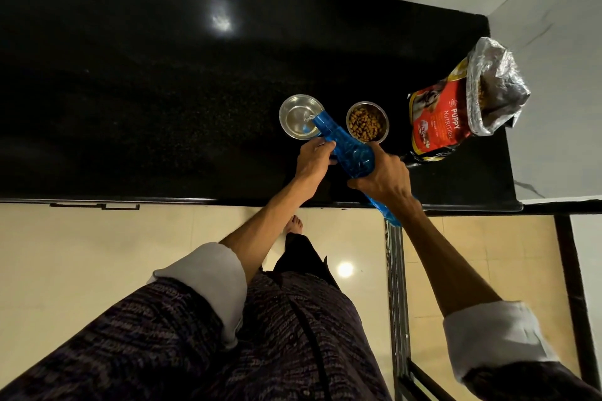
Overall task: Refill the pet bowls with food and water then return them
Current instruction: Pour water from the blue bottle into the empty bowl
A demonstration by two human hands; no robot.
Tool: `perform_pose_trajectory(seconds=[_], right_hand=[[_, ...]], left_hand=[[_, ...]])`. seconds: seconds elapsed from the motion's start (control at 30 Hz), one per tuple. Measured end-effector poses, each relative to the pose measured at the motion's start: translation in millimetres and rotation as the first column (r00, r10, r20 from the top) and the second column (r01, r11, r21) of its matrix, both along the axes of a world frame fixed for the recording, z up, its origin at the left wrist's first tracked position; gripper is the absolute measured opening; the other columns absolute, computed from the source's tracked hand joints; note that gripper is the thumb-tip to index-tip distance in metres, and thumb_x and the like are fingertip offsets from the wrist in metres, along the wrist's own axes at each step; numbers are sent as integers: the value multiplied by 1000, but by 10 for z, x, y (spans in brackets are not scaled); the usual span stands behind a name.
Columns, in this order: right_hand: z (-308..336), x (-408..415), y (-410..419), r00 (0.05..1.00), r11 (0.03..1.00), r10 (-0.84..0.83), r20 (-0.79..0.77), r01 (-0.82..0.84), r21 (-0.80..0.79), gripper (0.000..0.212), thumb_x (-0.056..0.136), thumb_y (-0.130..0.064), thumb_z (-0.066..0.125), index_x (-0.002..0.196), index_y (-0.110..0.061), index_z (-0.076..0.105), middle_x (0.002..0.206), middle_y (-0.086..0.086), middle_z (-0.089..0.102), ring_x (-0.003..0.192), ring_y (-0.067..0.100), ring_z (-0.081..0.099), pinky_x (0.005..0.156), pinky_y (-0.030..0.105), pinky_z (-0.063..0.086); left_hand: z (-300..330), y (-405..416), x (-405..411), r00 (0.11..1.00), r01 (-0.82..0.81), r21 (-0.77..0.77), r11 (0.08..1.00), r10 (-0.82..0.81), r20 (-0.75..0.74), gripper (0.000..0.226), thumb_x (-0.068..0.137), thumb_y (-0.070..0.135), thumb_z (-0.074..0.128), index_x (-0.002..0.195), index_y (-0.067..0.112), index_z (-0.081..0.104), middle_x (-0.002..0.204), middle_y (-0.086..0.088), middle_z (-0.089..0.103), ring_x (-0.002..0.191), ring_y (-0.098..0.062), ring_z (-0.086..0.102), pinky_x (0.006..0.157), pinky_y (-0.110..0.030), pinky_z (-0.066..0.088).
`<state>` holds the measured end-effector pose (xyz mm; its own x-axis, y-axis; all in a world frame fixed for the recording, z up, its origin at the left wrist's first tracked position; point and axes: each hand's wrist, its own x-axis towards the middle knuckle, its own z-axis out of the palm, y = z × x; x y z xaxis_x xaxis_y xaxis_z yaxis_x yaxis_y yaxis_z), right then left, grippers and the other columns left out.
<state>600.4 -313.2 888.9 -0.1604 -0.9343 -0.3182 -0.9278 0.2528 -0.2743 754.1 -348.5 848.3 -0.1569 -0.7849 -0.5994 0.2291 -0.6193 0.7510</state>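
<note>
Two steel bowls stand side by side on the black counter (130, 91). The left bowl (298, 117) holds water. The right bowl (367, 122) is filled with brown kibble. A blue plastic bottle (345, 148) is tilted with its mouth over the left bowl's rim, and water runs out of it. My left hand (314, 159) grips the bottle near its neck. My right hand (384, 177) holds its lower body, and the bottle's base sticks out past my wrist.
An open red puppy-food bag (456, 107) with a foil lining stands to the right of the bowls, near the white wall. The counter's front edge runs just below my hands. Cream floor tiles and a dark metal frame (395, 286) lie below.
</note>
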Motion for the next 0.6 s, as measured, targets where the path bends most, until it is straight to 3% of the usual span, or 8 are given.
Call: perform_pose_trajectory(seconds=[0.53,0.6], right_hand=[[19,15,-1,1000,1000,-2,16,2,12,93,71,-40,93,148,-17,48,130,13,72,110,34,72,92,48,60],[23,20,0,1000,1000,2,16,-2,6,92,70,-40,93,148,-17,49,129,13,72,110,34,72,92,46,60]], left_hand=[[70,13,31,1000,10,0,1000,-10,0,23,105,18,54,123,11,65,124,-13,71,107,-26,71,70,-20,52],[93,13,41,1000,5,-2,1000,-5,-13,23,105,16,53,123,9,64,124,-14,70,109,-27,70,65,-16,53]])
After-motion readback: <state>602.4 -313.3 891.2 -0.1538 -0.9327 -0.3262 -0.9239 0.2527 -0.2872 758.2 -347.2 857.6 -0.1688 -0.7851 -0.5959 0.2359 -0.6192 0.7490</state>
